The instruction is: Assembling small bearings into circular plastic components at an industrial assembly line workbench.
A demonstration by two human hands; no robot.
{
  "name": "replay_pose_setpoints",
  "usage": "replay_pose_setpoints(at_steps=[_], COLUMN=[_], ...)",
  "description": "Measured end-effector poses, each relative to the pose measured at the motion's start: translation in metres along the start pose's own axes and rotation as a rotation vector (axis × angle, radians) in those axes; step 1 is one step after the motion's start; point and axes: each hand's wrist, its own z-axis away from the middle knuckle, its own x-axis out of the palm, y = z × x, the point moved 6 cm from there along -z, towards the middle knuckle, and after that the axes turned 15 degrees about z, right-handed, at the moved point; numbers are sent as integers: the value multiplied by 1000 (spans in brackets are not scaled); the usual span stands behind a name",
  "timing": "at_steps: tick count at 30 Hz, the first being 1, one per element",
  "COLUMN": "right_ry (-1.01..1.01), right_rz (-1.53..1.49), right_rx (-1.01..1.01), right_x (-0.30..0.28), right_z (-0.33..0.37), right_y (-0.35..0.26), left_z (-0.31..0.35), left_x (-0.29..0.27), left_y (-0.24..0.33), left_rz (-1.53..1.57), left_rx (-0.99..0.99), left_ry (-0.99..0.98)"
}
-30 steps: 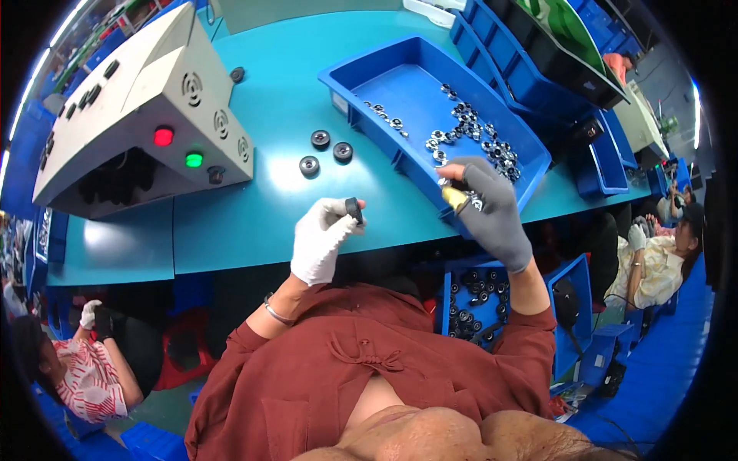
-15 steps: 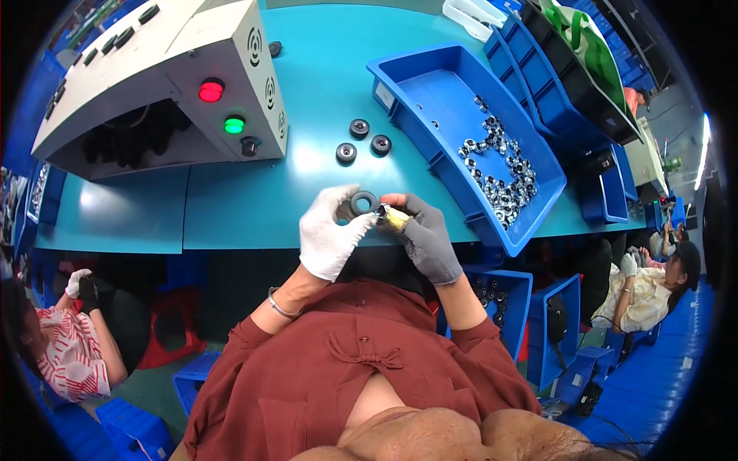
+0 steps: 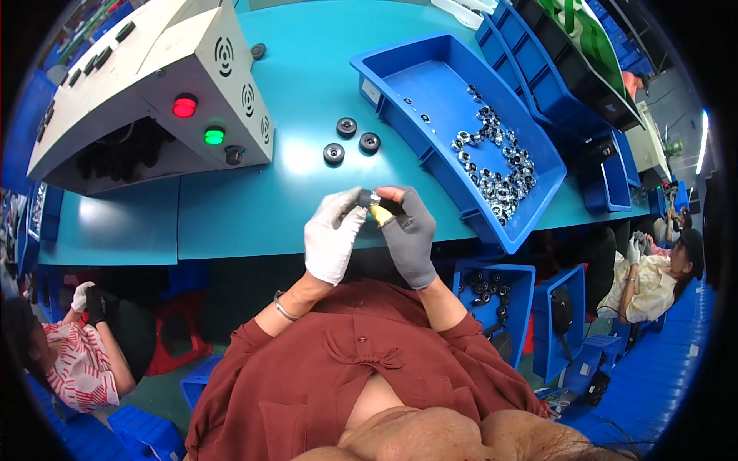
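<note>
My left hand (image 3: 330,238), in a white glove, pinches a small black ring like a toy tyre (image 3: 364,199) between thumb and fingers. Opposite it, my right hand (image 3: 412,240) wears a grey glove with bare fingertips and something yellow around the thumb. It grips a small shiny metallic wheel hub (image 3: 375,197) against the ring's side. Fingers partly cover both parts, so I cannot tell how far the hub sits inside. Beyond my hands, three black wheels with shiny centres (image 3: 347,127) lie on the teal table (image 3: 300,84).
A blue tray (image 3: 461,170) of loose shiny hubs slants across the table's right side. At left stands a cream machine (image 3: 192,69) with red and green lamps and a dark opening. Below the table edge at right is a blue bin (image 3: 523,300) holding black wheels. Co-workers sit on both sides.
The black ring has turned from face-on to edge-on, and the hub now meets it. My right hand has come in toward the left. The whole view has shifted slightly.
</note>
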Motion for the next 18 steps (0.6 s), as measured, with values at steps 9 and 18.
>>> replay_pose_setpoints(at_steps=[9, 18], right_ry=[112, -41], right_rz=[578, 542], right_rx=[-652, -622], right_x=[-11, -10], right_z=[3, -1], right_y=[-36, -39], left_z=[1, 0], left_x=[2, 3], left_y=[-30, -49], left_rz=[446, 646], left_rx=[-377, -477], left_ry=[84, 45])
